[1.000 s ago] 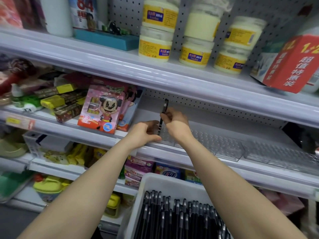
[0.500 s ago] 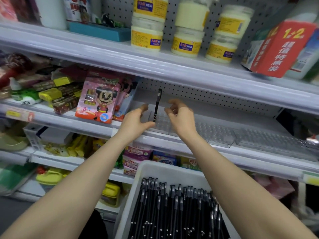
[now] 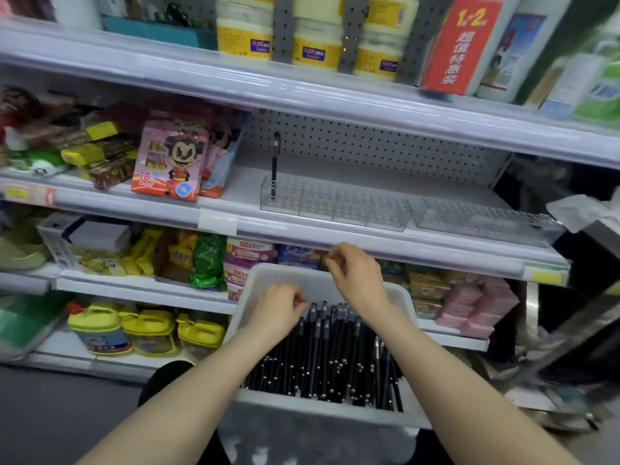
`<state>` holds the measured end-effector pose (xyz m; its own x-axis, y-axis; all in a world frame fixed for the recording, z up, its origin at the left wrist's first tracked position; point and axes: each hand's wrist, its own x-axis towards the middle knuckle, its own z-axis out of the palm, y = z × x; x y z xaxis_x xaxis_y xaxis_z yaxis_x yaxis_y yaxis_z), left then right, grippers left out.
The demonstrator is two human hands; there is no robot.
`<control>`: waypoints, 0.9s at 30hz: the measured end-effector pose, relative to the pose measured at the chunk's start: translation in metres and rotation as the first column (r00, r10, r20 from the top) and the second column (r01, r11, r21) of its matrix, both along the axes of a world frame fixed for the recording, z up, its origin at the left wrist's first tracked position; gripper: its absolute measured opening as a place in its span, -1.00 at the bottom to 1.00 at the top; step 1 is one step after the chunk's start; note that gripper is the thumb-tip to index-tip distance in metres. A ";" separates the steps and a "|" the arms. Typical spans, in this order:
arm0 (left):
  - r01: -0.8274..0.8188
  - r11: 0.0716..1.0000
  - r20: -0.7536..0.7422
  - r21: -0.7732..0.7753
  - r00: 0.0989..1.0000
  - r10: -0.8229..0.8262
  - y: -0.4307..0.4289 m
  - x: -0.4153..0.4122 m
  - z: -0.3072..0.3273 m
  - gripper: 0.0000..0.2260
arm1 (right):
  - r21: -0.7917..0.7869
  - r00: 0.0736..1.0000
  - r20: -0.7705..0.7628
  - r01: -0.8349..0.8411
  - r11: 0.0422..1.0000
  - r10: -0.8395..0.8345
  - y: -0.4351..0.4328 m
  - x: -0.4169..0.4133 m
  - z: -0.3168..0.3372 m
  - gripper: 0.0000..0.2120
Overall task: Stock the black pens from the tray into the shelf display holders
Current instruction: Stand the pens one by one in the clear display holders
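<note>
Two holders [image 3: 335, 209] hold one pen [image 3: 274, 162]; left hand [image 3: 278, 308] and right hand [image 3: 357, 278] hover empty, loosely curled, over the tray [image 3: 322, 407].

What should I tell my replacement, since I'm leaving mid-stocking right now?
Left hand: fingers curled at the pen caps in the tray; whether it grips one is unclear.
Right hand: loosely curled, empty, above the tray's far rim.
White tray: holds many black pens, below the shelf.
Done: one pen stands upright at the left end of the left clear holder.
Left: fill its other slots and the right holder, which looks empty.
</note>
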<state>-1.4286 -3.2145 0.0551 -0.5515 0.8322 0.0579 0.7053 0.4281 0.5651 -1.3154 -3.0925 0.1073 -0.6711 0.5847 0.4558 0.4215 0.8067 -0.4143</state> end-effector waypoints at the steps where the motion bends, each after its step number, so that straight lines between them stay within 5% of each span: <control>1: 0.008 0.994 0.002 -0.106 1.000 -0.008 0.001 0.006 -0.008 -0.84 | -0.022 1.000 0.024 0.012 1.000 -0.012 0.000 0.005 -0.005 -0.92; 7: 0.011 0.927 -0.047 -0.374 0.998 -0.030 0.017 0.024 -0.018 -0.68 | -0.100 0.982 0.187 0.042 0.994 -0.023 -0.004 0.020 -0.025 -0.91; 16: -0.019 0.872 0.058 -0.489 0.997 0.054 0.028 0.026 -0.014 -0.73 | -0.182 0.953 0.300 0.098 0.978 -0.039 -0.003 0.016 -0.044 -0.89; 21: -0.036 0.916 0.160 -0.400 0.981 0.109 0.024 0.022 -0.009 -0.78 | -0.218 0.939 0.340 0.128 0.967 -0.047 0.001 0.019 -0.044 -0.87; 25: -0.178 0.982 0.544 -0.063 0.819 0.184 0.022 -0.003 0.003 -0.82 | -0.441 0.959 0.278 0.077 0.894 0.055 0.004 0.017 -0.041 -0.81; 27: -0.239 0.969 0.619 0.064 0.771 0.149 0.021 -0.012 0.015 -0.87 | -0.577 0.972 0.203 0.021 0.817 0.118 0.002 0.013 -0.039 -0.78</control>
